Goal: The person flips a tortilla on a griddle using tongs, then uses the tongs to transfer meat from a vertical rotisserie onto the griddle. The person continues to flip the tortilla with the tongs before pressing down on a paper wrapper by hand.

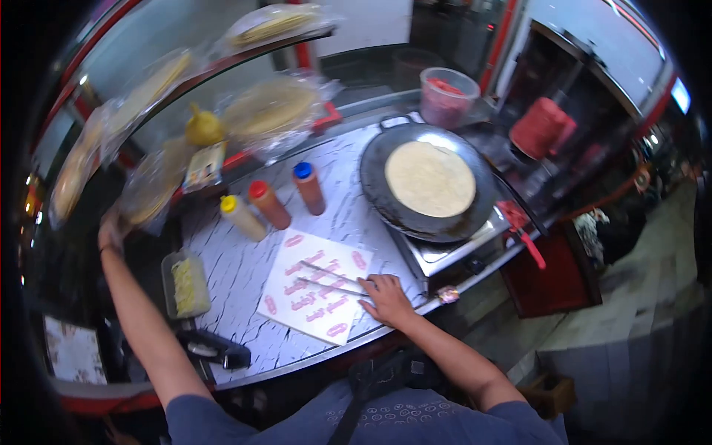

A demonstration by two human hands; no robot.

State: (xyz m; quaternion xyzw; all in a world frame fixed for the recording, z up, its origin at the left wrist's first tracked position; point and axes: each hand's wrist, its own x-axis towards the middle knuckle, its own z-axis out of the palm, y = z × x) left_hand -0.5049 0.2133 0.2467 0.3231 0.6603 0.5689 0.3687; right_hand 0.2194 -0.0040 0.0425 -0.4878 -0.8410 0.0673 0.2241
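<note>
My right hand (387, 300) is closed on the end of metal tongs (334, 283), which lie over a printed paper sheet (297, 311) on the marbled counter. At the far left my left hand (111, 228) reaches beside a plastic bag of flatbreads (154, 182); its fingers are blurred, and whether it holds anything is unclear. A round flatbread (430, 179) lies flat on the black griddle (374, 194). Three sauce bottles stand behind the paper: one with a yellow cap (242, 218), one red-capped (269, 205) and one blue-capped (308, 188).
A container of shredded vegetable (185, 285) sits at the left, near a black device (215, 348). Behind the griddle are a tub of red food (447, 96) and a meat spit (541, 127). A red-handled knife (530, 248) lies at the right edge. Bagged breads (274, 26) fill the upper shelf.
</note>
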